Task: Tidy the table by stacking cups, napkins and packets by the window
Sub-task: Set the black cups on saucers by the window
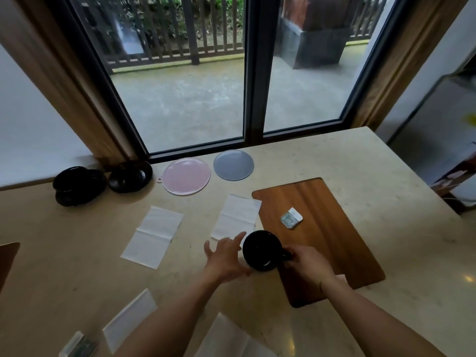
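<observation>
A black cup (260, 251) is at the near left corner of the wooden board (324, 228). My right hand (306, 266) grips its handle. My left hand (225, 256) is open beside the cup's left wall, fingers spread. A small silvery packet (291, 218) lies on the board. White napkins lie flat on the table: one (153, 235) to the left, one (235, 216) just beyond my left hand, and more (128, 318) near the front edge. Another packet (78, 346) sits at the bottom left.
By the window stand black cups and saucers (77, 185) and a black bowl-like dish (130, 176) at the left, then a pink round mat (186, 176) and a grey round mat (233, 164). The beige table (386, 176) ends at the right.
</observation>
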Action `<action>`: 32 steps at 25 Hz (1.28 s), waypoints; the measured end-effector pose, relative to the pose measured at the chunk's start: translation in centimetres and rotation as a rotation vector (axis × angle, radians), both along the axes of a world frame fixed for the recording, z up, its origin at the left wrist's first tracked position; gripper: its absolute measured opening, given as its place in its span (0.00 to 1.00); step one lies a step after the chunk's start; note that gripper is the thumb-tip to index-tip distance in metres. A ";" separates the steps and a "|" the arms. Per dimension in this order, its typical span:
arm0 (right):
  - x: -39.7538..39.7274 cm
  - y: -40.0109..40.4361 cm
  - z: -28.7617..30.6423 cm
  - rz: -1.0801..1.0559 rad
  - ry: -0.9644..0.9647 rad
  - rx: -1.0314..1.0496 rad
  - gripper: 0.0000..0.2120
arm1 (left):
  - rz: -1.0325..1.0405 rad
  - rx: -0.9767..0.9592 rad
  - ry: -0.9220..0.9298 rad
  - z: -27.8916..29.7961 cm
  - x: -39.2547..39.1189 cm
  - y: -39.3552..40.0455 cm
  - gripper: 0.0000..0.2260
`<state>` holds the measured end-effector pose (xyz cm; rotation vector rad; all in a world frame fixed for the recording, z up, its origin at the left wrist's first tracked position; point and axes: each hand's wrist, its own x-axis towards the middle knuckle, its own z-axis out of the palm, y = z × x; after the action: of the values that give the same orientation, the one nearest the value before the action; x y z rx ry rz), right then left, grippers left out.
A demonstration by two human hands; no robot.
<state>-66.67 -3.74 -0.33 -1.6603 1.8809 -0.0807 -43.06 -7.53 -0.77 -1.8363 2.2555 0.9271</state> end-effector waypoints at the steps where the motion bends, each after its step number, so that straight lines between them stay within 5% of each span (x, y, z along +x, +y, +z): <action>1: 0.1 0.0 0.0 0.006 -0.004 -0.001 0.14 | 0.008 -0.001 0.017 0.0 -0.3 0.0 0.46; 17: 1.3 0.7 3.6 0.087 -0.011 -0.130 0.04 | 0.217 -0.084 0.189 3.6 -0.7 3.2 0.42; 32: 19.0 0.1 6.3 0.294 -0.069 -0.192 0.10 | 0.376 -0.174 0.179 7.9 17.5 7.2 0.44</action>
<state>-47.66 -3.67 5.95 -2.0212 1.6007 -0.1998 -25.54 -0.36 7.16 -2.4043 2.1883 1.0084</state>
